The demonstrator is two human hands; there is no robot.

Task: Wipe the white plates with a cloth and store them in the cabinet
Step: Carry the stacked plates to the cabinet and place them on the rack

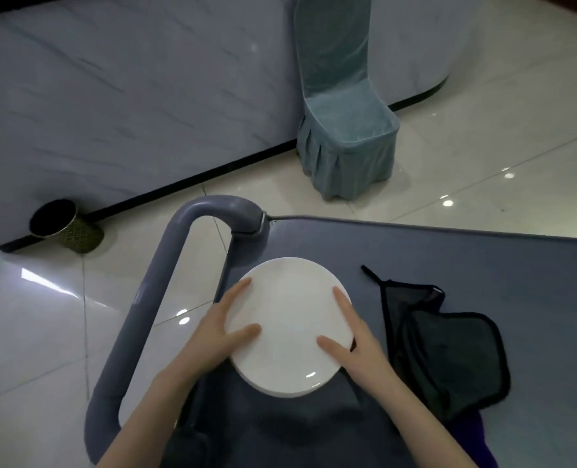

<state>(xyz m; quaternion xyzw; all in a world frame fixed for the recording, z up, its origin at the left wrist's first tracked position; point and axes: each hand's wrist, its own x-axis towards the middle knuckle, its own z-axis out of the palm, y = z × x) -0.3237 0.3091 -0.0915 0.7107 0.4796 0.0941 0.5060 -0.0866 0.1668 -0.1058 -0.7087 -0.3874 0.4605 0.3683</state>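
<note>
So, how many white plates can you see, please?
2: the top plate between the left hand and right hand, and a lower plate under it on the cart; more may be hidden.

The plates [290, 325] are plain glossy white against a slate-blue cart top [449, 251], and the cloth [449, 359] is charcoal grey edged in black. The chair cover [344, 130] is dusty teal, the bin [84, 234] olive with a fine lattice pattern, the floor [483, 170] cream tile, and the wall [128, 96] pale grey marble streaked with darker veins.
</note>
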